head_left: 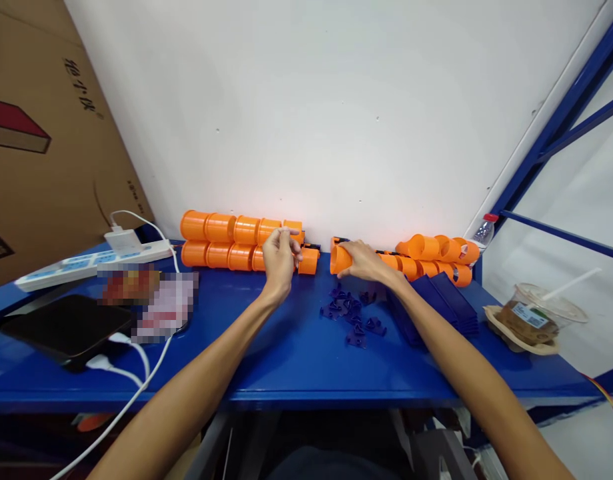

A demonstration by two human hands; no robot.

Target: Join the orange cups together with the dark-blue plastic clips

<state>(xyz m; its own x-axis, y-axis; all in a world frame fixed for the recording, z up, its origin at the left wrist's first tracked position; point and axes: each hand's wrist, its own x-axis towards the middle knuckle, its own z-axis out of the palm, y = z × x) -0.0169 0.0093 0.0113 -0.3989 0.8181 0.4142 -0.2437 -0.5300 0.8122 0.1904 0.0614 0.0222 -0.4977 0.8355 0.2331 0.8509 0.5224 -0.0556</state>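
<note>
My right hand [362,260] has its thumb and fingers around an orange plastic cup [339,261], whose open end faces left, at the near end of the right-hand row. In front of the left-hand stack of orange cups [219,228], my left hand [280,259] is raised with its fingers curled together in a pinch. Whatever sits between those fingertips, if anything, is too small to make out. Just right of that hand lies another orange cup [308,261]. Small dark blue plastic pieces [347,307] are scattered on the blue table [286,360] below my right hand.
Dark blue flat panels [449,303] lie stacked under my right forearm. A drink cup with straw [534,317] and a red-capped bottle [485,231] stand at right. At left are a power strip [94,263], a black device [71,327], white cables and a cardboard box [51,133].
</note>
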